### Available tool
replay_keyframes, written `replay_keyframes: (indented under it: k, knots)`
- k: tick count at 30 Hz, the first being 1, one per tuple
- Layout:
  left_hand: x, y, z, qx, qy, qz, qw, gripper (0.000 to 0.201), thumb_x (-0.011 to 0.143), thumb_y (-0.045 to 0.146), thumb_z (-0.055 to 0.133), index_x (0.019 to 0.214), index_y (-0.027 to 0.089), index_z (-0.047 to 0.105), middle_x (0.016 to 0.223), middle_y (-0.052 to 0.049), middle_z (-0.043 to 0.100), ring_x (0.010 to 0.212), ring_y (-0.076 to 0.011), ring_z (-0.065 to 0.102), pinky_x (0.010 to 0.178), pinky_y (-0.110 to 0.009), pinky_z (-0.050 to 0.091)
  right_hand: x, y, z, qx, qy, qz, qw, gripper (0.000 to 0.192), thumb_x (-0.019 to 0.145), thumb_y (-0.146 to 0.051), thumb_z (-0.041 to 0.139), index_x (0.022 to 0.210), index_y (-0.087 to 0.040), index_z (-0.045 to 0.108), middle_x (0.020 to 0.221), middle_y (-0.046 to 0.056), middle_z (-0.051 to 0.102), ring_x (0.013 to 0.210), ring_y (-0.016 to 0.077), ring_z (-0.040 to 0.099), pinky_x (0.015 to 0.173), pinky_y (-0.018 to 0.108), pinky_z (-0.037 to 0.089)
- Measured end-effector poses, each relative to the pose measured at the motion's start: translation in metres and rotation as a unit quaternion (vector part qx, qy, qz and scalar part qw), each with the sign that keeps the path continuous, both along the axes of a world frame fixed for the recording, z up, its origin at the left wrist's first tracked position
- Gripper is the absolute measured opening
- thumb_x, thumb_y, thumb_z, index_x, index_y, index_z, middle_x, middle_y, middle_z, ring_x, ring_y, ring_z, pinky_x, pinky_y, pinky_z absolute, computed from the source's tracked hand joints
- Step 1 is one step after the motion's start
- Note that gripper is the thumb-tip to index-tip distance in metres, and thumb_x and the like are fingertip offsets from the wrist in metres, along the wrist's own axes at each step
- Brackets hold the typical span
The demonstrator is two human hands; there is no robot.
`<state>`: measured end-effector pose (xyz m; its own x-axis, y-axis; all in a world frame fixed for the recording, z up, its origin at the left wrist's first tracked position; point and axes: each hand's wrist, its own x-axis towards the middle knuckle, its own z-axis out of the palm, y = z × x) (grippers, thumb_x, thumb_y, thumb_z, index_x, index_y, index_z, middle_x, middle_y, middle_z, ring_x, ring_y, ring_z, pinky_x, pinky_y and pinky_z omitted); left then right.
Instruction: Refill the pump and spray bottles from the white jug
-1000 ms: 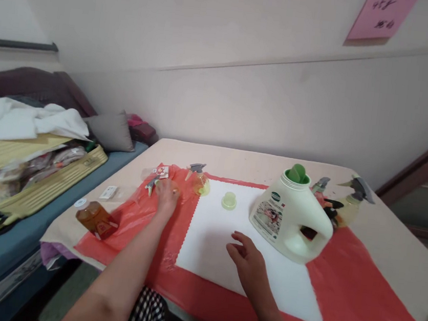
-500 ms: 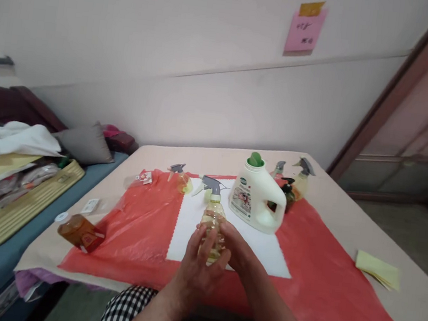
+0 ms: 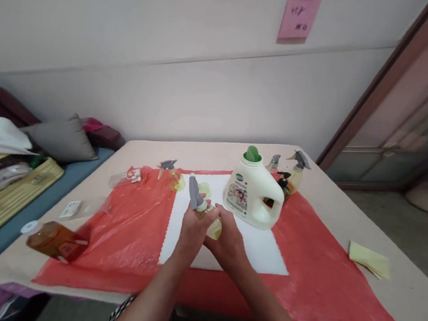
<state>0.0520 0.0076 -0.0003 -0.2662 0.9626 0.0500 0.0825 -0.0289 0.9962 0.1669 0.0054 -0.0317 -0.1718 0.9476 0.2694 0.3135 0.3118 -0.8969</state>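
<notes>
Spray bottle (image 3: 201,206) tilts left between both hands (image 3: 191,230) (image 3: 230,238), nozzle (image 3: 192,176) forward.

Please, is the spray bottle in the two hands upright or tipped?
Tipped. The spray bottle slants between left hand and right hand: its grey spray head sits at upper left, its body at lower right.

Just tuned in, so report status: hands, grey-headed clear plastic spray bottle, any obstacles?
Left hand and right hand gripping grey-headed clear plastic spray bottle. Bottle tilted, head leftward. Large pale-green plastic jug beyond right hand, possibly in the way.
</notes>
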Motion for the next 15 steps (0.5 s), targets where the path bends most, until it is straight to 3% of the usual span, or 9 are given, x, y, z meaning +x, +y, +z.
replay_keyframes:
  k: [3, 5, 8, 10, 13, 15]
  knots:
    - [-0.014, 0.0, 0.003, -0.002, -0.078, -0.018, 0.997, 0.031, 0.083, 0.046, 0.066, 0.1, 0.02, 0.064, 0.101, -0.005, 0.072, 0.093, -0.0205, 0.069, 0.085, -0.033, 0.054, 0.008, 0.007, 0.0, -0.056, 0.036, 0.108, 0.992, 0.085, 0.066, -0.037, 0.084, 0.141, -0.028, 0.047, 0.14, 0.01, 0.058, 0.128, 0.0308, 0.056, 0.107, 0.049, 0.045]
    - [-0.025, 0.001, 0.005, 0.016, -0.107, -0.047, 0.993, 0.023, 0.081, 0.041, 0.067, 0.091, 0.02, 0.064, 0.095, -0.003, 0.073, 0.089, -0.0192, 0.068, 0.083, -0.033, 0.053, 0.015, 0.014, 0.002, -0.118, 0.111, 0.181, 0.97, 0.082, 0.062, -0.045, 0.087, 0.133, -0.027, 0.052, 0.136, 0.01, 0.06, 0.122, 0.0295, 0.059, 0.103, 0.047, 0.048]
    - [-0.034, 0.001, 0.009, 0.038, -0.169, -0.11, 0.979, 0.018, 0.076, 0.034, 0.07, 0.086, 0.021, 0.062, 0.097, -0.004, 0.075, 0.087, -0.02, 0.068, 0.081, -0.035, 0.054, 0.021, 0.018, 0.008, -0.212, 0.227, 0.266, 0.912, 0.076, 0.058, -0.059, 0.087, 0.119, -0.024, 0.059, 0.121, 0.008, 0.067, 0.112, 0.0284, 0.064, 0.097, 0.044, 0.05]
    - [-0.037, -0.002, 0.013, 0.039, -0.191, -0.143, 0.97, 0.019, 0.073, 0.033, 0.072, 0.083, 0.021, 0.062, 0.098, -0.006, 0.076, 0.089, -0.0219, 0.069, 0.084, -0.037, 0.054, 0.019, 0.015, 0.012, -0.258, 0.27, 0.317, 0.872, 0.079, 0.056, -0.061, 0.087, 0.12, -0.023, 0.06, 0.114, 0.007, 0.07, 0.108, 0.0276, 0.065, 0.097, 0.043, 0.049]
    - [-0.044, -0.009, 0.02, 0.006, -0.194, -0.192, 0.962, 0.027, 0.07, 0.038, 0.075, 0.087, 0.019, 0.067, 0.104, -0.01, 0.076, 0.096, -0.0254, 0.07, 0.092, -0.041, 0.053, 0.012, 0.003, 0.016, -0.311, 0.28, 0.385, 0.822, 0.072, 0.061, -0.064, 0.082, 0.114, -0.018, 0.067, 0.101, 0.006, 0.071, 0.094, 0.0241, 0.067, 0.091, 0.039, 0.05]
    - [-0.049, -0.014, 0.023, -0.024, -0.211, -0.224, 0.951, 0.031, 0.069, 0.043, 0.076, 0.087, 0.019, 0.07, 0.103, -0.011, 0.077, 0.096, -0.0259, 0.07, 0.092, -0.042, 0.053, 0.007, -0.003, 0.016, -0.328, 0.269, 0.414, 0.805, 0.067, 0.063, -0.067, 0.078, 0.107, -0.016, 0.07, 0.096, 0.006, 0.07, 0.089, 0.0231, 0.066, 0.086, 0.037, 0.051]
